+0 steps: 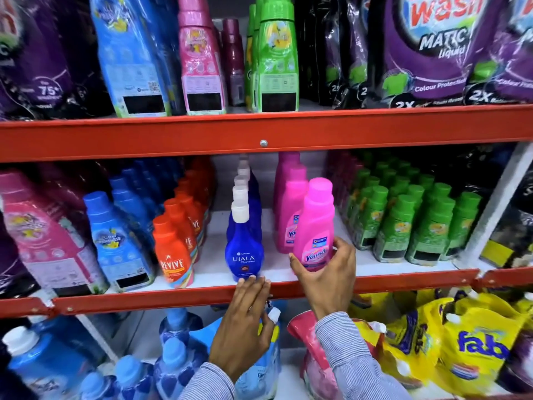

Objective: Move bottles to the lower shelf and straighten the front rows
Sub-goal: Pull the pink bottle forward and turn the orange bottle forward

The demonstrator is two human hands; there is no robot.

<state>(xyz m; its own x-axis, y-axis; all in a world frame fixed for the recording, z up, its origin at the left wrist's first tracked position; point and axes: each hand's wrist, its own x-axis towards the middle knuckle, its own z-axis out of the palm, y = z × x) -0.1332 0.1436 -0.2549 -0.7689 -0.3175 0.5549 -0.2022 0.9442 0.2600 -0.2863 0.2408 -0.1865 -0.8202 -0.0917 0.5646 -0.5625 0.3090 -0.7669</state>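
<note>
A pink Vanish bottle (314, 226) stands at the front of the middle shelf (389, 280), tilted slightly, with my right hand (328, 272) wrapped around its lower half. More pink bottles (290, 203) line up behind it. To its left a row of blue Ujala bottles (245, 249) with white caps runs back into the shelf. My left hand (245, 321) reaches up with its fingertips touching the base of the front Ujala bottle at the shelf's red edge; it holds nothing.
Orange Revive bottles (173, 255), blue (115, 241) and pink softener bottles (43, 235) stand to the left, green bottles (418, 223) to the right. The upper shelf (259, 134) carries tall bottles and purple pouches. Below lie blue refill pouches (173, 365) and yellow Fab pouches (476, 347).
</note>
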